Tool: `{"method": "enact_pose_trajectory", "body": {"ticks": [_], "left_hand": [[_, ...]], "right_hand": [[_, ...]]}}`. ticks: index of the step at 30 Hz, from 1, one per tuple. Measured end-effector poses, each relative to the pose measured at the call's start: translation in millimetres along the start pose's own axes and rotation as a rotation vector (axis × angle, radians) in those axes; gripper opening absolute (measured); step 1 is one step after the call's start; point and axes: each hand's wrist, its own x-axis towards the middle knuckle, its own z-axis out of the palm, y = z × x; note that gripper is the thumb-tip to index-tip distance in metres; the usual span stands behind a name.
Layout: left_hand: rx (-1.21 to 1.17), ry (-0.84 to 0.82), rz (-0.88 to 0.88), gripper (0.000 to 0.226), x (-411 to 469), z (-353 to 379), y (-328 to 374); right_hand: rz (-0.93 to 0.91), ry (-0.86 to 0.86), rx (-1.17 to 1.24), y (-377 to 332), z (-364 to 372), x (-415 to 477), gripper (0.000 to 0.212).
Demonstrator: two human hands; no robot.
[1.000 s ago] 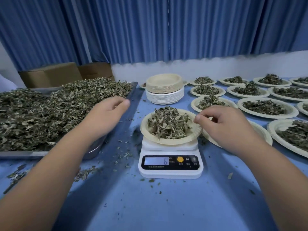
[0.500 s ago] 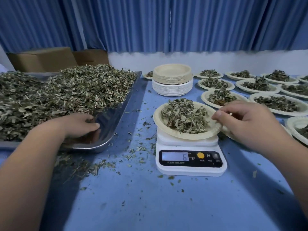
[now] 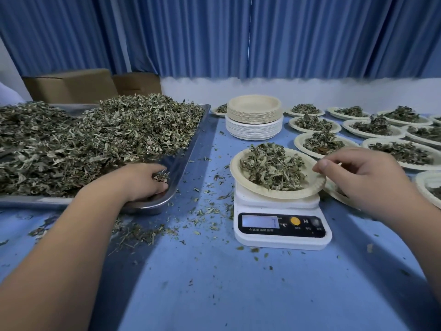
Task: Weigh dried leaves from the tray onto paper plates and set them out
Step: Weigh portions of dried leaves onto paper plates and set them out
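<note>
A big metal tray [image 3: 183, 161] on the left holds a heap of dried leaves [image 3: 95, 134]. My left hand [image 3: 140, 182] lies in the tray's near right corner, fingers curled around a small pinch of leaves. A paper plate [image 3: 312, 185] piled with leaves sits on a white digital scale [image 3: 281, 225] at the centre right. My right hand [image 3: 358, 175] pinches the right rim of that plate with thumb and fingers.
A stack of unused paper plates [image 3: 254, 115] stands behind the scale. Several filled plates [image 3: 372, 127] cover the table at the right. Cardboard boxes [image 3: 69, 86] sit behind the tray. Loose leaf bits [image 3: 143, 231] litter the blue table.
My left hand dropped from above the tray into its near right corner and closed on a few leaves. My right hand stayed at the plate's right rim. The camera view shifted.
</note>
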Motion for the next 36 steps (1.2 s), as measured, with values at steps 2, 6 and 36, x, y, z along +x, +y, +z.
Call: {"method": "enact_pose_trajectory", "body": {"ticks": [2,6,36], "left_hand": [[0.000,-0.013,-0.004,0.049,-0.8,-0.6,0.0],[-0.007,0.101,0.028,0.043,-2.1,-1.1,5.1],[-1.455,-0.006,0.200,0.026,-38.0,25.4,103.8]], "right_hand": [[0.017,0.005,-0.010,-0.1,-1.0,0.7,0.022],[0.098,0.029,-0.032,0.9,-2.3,1.9,0.020],[0.531,-0.021,0.371,-12.1,8.4,5.8,0.022]]}}
